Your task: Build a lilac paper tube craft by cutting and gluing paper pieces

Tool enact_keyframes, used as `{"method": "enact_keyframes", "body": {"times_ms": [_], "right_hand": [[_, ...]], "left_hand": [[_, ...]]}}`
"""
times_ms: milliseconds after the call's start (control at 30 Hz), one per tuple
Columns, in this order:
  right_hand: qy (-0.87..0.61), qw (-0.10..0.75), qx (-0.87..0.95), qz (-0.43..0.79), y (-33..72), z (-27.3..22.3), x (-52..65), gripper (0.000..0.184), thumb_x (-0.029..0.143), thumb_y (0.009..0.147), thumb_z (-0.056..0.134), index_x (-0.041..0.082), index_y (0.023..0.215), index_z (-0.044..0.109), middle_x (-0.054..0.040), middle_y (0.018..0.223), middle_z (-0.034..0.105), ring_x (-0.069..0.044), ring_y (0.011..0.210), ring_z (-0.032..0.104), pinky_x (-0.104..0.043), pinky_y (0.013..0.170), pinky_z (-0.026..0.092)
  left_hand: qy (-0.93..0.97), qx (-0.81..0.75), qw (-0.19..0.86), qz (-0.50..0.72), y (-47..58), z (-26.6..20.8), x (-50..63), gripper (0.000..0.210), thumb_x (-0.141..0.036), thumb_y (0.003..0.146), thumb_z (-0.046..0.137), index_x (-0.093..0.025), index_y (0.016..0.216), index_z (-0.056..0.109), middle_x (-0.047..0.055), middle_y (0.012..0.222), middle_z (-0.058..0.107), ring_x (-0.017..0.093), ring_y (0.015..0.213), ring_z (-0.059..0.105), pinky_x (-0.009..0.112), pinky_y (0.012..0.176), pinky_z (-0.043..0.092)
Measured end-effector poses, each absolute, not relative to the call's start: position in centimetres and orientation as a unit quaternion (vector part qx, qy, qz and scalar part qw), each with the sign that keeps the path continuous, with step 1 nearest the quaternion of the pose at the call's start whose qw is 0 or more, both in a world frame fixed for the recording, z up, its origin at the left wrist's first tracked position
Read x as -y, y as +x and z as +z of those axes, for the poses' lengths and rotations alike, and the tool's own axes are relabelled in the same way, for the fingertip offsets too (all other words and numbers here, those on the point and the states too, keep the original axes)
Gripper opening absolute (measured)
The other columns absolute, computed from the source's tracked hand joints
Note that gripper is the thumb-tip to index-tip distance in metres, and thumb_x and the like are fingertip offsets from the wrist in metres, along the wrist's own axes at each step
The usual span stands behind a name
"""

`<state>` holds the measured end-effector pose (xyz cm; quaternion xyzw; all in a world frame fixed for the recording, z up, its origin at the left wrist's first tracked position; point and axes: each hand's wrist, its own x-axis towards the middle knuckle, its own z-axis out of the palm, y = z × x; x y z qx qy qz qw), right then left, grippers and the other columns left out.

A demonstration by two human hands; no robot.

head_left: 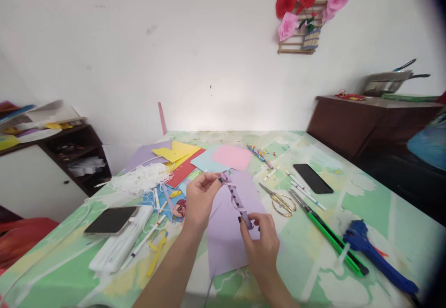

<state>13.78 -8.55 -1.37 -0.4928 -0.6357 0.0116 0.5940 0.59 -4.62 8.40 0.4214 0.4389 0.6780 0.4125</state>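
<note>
A purple paper strip with dark dots [235, 197] is held at a slant between my two hands, with a thin curled piece looping along its side. My left hand [202, 199] pinches its upper end between thumb and fingers. At the lower end my right hand [260, 238] grips it, thumb on one side and fingers on the other. Beneath both hands lies a sheet of purple paper [223, 247]. Gold-handled scissors [283, 204] rest to the right of the sheet, blades pointing away to the left.
A green utility knife [334, 238], a blue glue gun [378, 257], a black phone [312, 178] and several markers [310, 195] lie on the right. On the left are tangled white string [139, 180], another phone [110, 220] and a white case [121, 240]. Coloured paper [232, 157] lies behind.
</note>
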Motion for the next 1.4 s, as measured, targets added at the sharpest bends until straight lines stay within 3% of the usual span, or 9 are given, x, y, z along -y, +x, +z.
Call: {"method": "enact_keyframes", "body": {"times_ms": [700,967,1233,1400], "right_hand": [[-0.5,0.568,0.652,0.05,14.1,-1.7,9.2,0.003,0.019,0.083,0.056,0.018,0.081,0.054,-0.0005,0.07,0.051,-0.015,0.068,0.049,-0.026,0.061,0.04],[-0.505,0.556,0.657,0.066,14.2,-1.9,9.2,0.004,0.019,0.083,0.056,0.019,0.081,0.053,-0.0014,0.071,0.052,-0.016,0.07,0.049,-0.027,0.062,0.04],[-0.531,0.545,0.646,0.067,14.5,-2.4,9.3,0.004,0.02,0.082,0.057,0.018,0.08,0.054,-0.0015,0.073,0.054,-0.016,0.072,0.05,-0.028,0.063,0.041],[-0.56,0.515,0.643,0.084,14.9,-2.8,9.3,0.005,0.022,0.082,0.056,0.018,0.079,0.054,-0.0019,0.073,0.055,-0.017,0.072,0.053,-0.029,0.065,0.042]], "left_hand": [[0.481,-0.458,0.392,0.637,0.1,8.7,4.1,0.005,-0.015,0.059,0.064,-0.015,0.06,0.059,0.001,0.068,0.064,0.013,0.069,0.06,0.025,0.07,0.047],[0.51,-0.461,0.378,0.62,0.1,8.7,4.1,0.008,-0.016,0.06,0.064,-0.015,0.058,0.056,0.008,0.088,0.069,0.017,0.077,0.064,0.028,0.07,0.05],[0.576,-0.425,0.302,0.63,0.7,7.9,4.4,0.005,-0.013,0.067,0.06,-0.016,0.064,0.058,0.01,0.097,0.067,0.019,0.088,0.063,0.029,0.076,0.052],[0.635,-0.401,0.245,0.613,1.0,7.4,4.9,0.007,-0.012,0.068,0.059,-0.018,0.068,0.062,0.008,0.087,0.07,0.02,0.083,0.066,0.031,0.076,0.054]]}}
